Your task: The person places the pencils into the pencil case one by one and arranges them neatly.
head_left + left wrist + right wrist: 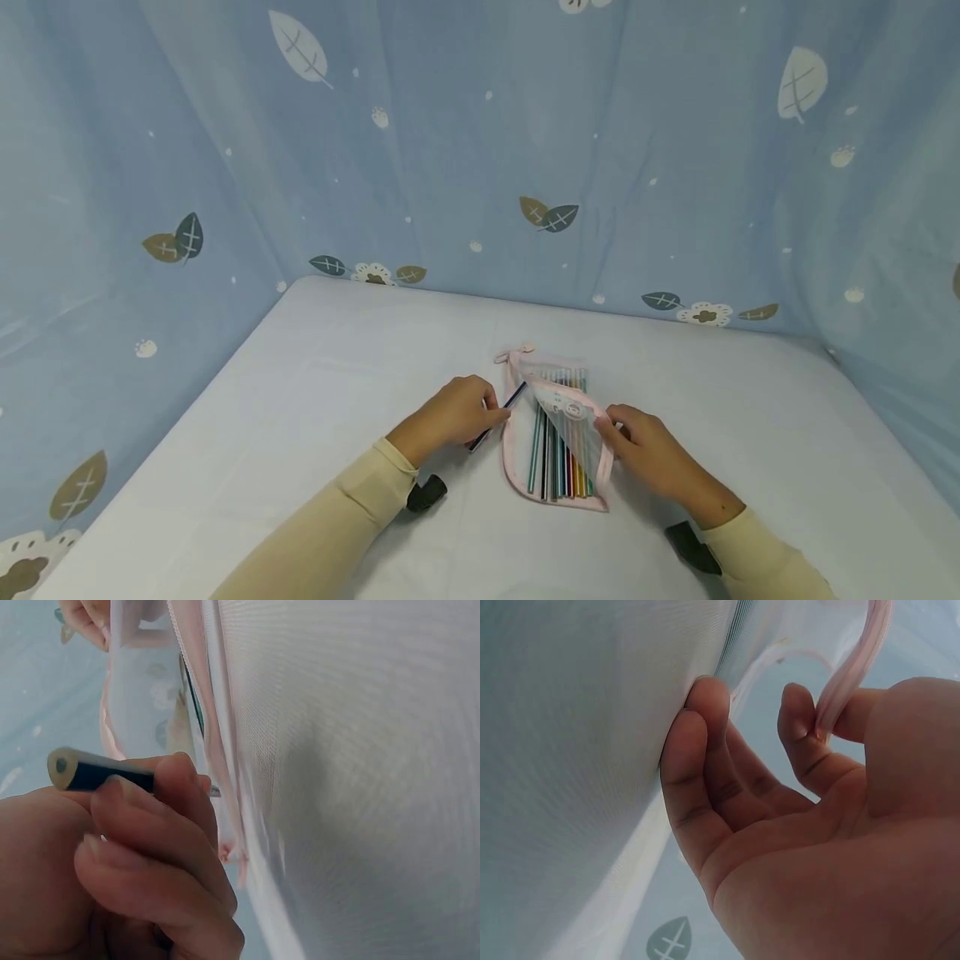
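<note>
A clear pencil pouch (517, 467) with pink edging lies on the white table, its top flap lifted at the right. Several colored pencils (558, 467) lie side by side inside it. My left hand (457, 412) pinches a dark blue pencil (490, 431) at the pouch's left edge, the pencil's far tip over the opening. In the left wrist view, the flat end of that blue pencil (97, 771) sticks out past the fingers. My right hand (648, 450) pinches the pink edge of the flap; the right wrist view shows this pink edging (859, 664) between thumb and index finger.
The white table (360, 350) spreads around the pouch. A blue curtain (465, 150) with leaf and flower prints stands behind and at both sides. Black wrist-worn pieces, one of them a black block (692, 547), sit by each sleeve.
</note>
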Motion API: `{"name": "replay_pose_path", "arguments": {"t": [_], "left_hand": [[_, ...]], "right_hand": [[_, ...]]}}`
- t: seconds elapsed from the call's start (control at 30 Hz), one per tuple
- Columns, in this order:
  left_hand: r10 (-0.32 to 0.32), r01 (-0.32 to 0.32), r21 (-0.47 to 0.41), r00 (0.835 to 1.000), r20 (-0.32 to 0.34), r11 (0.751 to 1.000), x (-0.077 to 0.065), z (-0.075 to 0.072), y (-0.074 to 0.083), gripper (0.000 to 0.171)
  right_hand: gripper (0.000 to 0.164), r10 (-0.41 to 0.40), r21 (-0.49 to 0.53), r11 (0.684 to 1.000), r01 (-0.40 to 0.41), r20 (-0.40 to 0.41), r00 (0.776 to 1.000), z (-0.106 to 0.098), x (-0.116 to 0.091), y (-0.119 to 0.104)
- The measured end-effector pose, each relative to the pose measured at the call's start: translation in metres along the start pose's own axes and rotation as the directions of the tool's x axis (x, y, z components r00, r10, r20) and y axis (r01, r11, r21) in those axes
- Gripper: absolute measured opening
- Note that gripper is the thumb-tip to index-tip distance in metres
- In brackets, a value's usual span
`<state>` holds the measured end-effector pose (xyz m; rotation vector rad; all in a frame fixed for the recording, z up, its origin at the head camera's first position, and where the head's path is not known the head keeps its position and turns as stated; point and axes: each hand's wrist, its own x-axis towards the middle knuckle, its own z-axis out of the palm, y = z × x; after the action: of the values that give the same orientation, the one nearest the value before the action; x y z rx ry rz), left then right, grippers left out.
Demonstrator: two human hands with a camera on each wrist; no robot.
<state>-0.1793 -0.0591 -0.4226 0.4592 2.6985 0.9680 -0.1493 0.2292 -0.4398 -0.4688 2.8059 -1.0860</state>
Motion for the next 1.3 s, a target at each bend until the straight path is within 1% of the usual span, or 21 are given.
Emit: {"name": "replay_pose_path", "arguments": {"t": [0.13, 0.33, 0.57, 0.7, 0.87, 0.97, 1.1, 1.3], "left_hand": [[-0.009, 0.01, -0.025, 0.999, 0.039, 1.0, 0.0001, 0.0007, -0.002, 0.028], [-0.01, 0.011, -0.038, 1.0, 0.026, 0.999, 0.001, 0.0004, -0.0036, 0.029], [0.001, 0.001, -0.034, 0.997, 0.077, 0.999, 0.0011, 0.0031, -0.005, 0.028], [0.027, -0.026, -0.026, 0.997, 0.07, 0.999, 0.0019, 0.0023, -0.0044, 0.028], [0.034, -0.035, 0.017, 0.998, 0.052, 0.999, 0.0022, 0.0024, -0.0044, 0.029], [0.037, -0.038, 0.036, 0.999, 0.036, 0.999, 0.0022, 0.0013, -0.0034, 0.03], [0.038, -0.038, 0.012, 0.999, 0.03, 0.999, 0.0039, -0.0005, -0.0022, 0.028], [0.001, 0.002, -0.046, 0.996, 0.085, 0.999, 0.0038, 0.0003, -0.0017, 0.017]], "right_hand": [[0.023, -0.023, 0.008, 1.0, 0.023, 0.025, 0.999, 0.0017, -0.0017, -0.0002], [0.02, -0.074, 0.012, 0.997, 0.074, 0.013, 0.997, 0.0018, -0.0015, -0.0018], [0.022, -0.059, 0.02, 0.998, 0.059, 0.027, 0.998, 0.0029, -0.0027, -0.0004], [0.022, -0.084, 0.009, 0.996, 0.084, 0.014, 0.996, 0.0023, -0.0021, -0.0001], [0.023, -0.104, 0.02, 0.994, 0.103, 0.028, 0.994, 0.0028, -0.0019, 0.0004], [0.023, -0.115, 0.01, 0.993, 0.115, 0.02, 0.993, 0.0015, -0.0018, -0.0005], [0.022, -0.119, 0.002, 0.993, 0.118, 0.006, 0.993, -0.0002, -0.0006, -0.0016], [0.023, -0.108, 0.022, 0.994, 0.108, 0.021, 0.994, -0.0002, -0.0011, -0.0016]]}}
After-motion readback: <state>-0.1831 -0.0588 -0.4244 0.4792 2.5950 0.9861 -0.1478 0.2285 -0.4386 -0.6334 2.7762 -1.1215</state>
